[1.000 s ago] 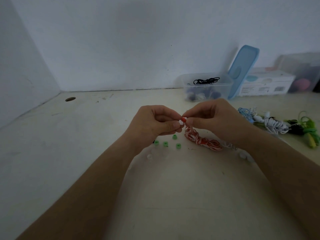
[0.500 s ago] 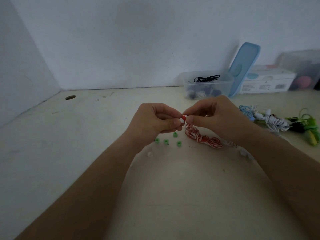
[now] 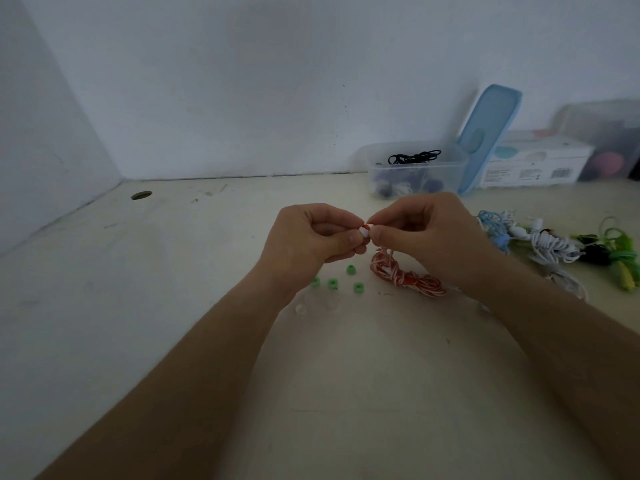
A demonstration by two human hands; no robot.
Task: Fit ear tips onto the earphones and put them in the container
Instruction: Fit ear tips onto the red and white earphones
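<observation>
A pale bench [image 3: 173, 341] in a white-walled corner fills my view, with both forearms reaching across it. Above its middle the left hand [image 3: 311, 240] and right hand [image 3: 429, 233] meet fingertip to fingertip, thumbs and forefingers pinched. A clear container [image 3: 415, 174] stands at the back wall with black cable inside, and a blue lid [image 3: 491, 133] is propped tilted at its right end. A heap of bundled earphones [image 3: 554, 244], blue, white, black and green, lies right of the hands. A coiled red-and-white cable [image 3: 405, 278] rests under the right hand, with four green ear tips [image 3: 351, 270] just to its left. Both hands pinch a red-and-white earbud [image 3: 365, 229] off the bench. I cannot tell whether a tip is on it.
</observation>
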